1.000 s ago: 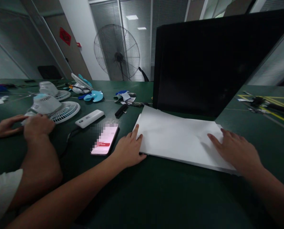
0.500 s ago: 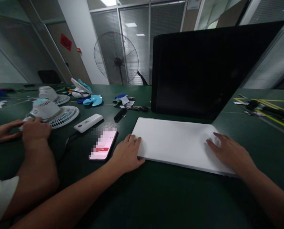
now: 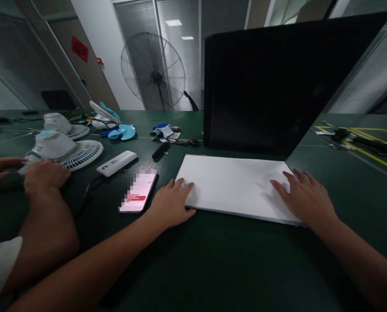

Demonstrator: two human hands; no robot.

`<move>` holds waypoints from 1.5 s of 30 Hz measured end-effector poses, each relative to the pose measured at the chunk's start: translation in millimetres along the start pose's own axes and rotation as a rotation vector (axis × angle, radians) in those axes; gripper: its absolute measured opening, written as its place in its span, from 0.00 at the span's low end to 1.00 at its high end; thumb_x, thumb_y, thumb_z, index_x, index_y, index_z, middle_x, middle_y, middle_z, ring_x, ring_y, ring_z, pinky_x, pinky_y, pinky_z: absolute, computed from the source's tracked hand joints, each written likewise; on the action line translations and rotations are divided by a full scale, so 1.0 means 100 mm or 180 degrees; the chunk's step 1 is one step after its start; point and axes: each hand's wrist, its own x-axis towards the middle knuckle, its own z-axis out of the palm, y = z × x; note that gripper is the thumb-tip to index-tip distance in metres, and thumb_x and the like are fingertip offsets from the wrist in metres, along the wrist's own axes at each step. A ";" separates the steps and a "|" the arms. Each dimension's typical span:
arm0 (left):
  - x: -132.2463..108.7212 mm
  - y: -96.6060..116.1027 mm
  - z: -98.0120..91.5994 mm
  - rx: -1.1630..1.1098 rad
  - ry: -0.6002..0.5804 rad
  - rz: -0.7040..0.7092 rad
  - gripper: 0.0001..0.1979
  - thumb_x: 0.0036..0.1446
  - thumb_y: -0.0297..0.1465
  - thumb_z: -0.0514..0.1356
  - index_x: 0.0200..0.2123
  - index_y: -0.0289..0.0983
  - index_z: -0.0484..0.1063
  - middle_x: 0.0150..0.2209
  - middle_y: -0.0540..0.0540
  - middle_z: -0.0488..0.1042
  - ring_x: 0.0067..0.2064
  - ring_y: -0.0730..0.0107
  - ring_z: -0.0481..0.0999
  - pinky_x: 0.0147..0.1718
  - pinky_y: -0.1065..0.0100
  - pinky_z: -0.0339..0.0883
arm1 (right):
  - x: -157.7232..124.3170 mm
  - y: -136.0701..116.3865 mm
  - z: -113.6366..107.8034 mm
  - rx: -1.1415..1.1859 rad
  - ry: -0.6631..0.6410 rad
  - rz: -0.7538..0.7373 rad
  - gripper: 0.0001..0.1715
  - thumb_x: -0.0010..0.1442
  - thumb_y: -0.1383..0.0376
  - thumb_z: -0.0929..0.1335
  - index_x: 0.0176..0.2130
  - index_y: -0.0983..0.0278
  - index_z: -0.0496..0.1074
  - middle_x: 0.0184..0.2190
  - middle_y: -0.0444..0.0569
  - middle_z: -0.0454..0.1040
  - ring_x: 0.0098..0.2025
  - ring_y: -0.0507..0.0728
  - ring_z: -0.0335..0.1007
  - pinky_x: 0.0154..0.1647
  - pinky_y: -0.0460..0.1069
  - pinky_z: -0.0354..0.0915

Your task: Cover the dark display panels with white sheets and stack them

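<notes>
The white stack (image 3: pixel 229 184) lay flat, seemingly already even, but not yet left alone: the left hand (image 3: pixel 170 203) touched its left end, the right hand (image 3: pixel 310 197) its right, fingers loosely spread.

The only figures that can be read are on the phone (image 3: pixel 138 193) lying on the surface (image 3: pixel 232 255): a "54" near the top right of its lit pink screen, with whatever stands to its left covered by blurred blocks. Lower on the same screen, a red bar carries a small pale mark, too small to read. The white power bank (image 3: pixel 117 164) bears a dark round mark at its near end and a short line of dark print along its top, neither legible. On the door (image 3: pixel 73 54), a red diamond-shaped sign (image 3: pixel 79 49) shows a dark character that cannot be made out.
</notes>
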 end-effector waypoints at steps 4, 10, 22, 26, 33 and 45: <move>-0.01 0.01 -0.01 0.0014 0.0120 0.0072 0.40 0.56 0.50 0.61 0.68 0.43 0.59 0.69 0.36 0.60 0.65 0.37 0.64 0.58 0.42 0.65 | -0.17 -0.42 -0.23 0.0250 0.0407 -0.1499 0.35 0.68 0.46 0.62 0.64 0.63 0.67 0.68 0.59 0.61 0.70 0.70 0.53 0.67 0.71 0.55; 0.00 0.00 0.00 0.0063 0.0259 0.0125 0.38 0.56 0.50 0.61 0.67 0.45 0.60 0.67 0.38 0.63 0.64 0.42 0.66 0.58 0.47 0.66 | -0.43 -0.96 -0.32 0.0597 0.0261 -0.2885 0.30 0.64 0.53 0.71 0.59 0.64 0.70 0.59 0.58 0.72 0.58 0.65 0.70 0.56 0.64 0.70; -0.06 0.09 -0.05 0.0209 0.0775 0.0574 0.37 0.55 0.37 0.67 0.67 0.39 0.62 0.71 0.36 0.56 0.71 0.39 0.54 0.66 0.43 0.55 | -0.49 -0.91 -0.39 0.0343 0.1696 -0.3712 0.11 0.65 0.74 0.67 0.46 0.70 0.77 0.39 0.53 0.82 0.41 0.57 0.79 0.36 0.51 0.76; -0.09 0.13 -0.08 0.0330 0.0817 0.1349 0.15 0.64 0.26 0.57 0.53 0.37 0.74 0.54 0.40 0.76 0.55 0.54 0.74 0.54 0.52 0.70 | -0.48 -0.88 -0.39 0.0305 0.1757 -0.3734 0.12 0.65 0.74 0.67 0.47 0.69 0.77 0.42 0.54 0.82 0.43 0.58 0.79 0.38 0.51 0.77; -0.07 0.04 0.01 0.0452 0.1132 0.1635 0.14 0.70 0.29 0.52 0.46 0.37 0.78 0.45 0.44 0.82 0.44 0.61 0.80 0.41 0.58 0.76 | -0.43 -0.85 -0.36 0.0332 0.1681 -0.3563 0.10 0.65 0.71 0.70 0.46 0.65 0.78 0.45 0.52 0.81 0.48 0.59 0.77 0.41 0.52 0.75; -0.08 0.10 0.08 0.0401 0.1984 0.1892 0.11 0.68 0.26 0.55 0.44 0.34 0.79 0.41 0.44 0.82 0.40 0.64 0.81 0.37 0.61 0.77 | -0.42 -0.83 -0.36 0.0127 0.1788 -0.3508 0.11 0.65 0.76 0.67 0.46 0.72 0.77 0.37 0.54 0.79 0.41 0.57 0.74 0.35 0.50 0.70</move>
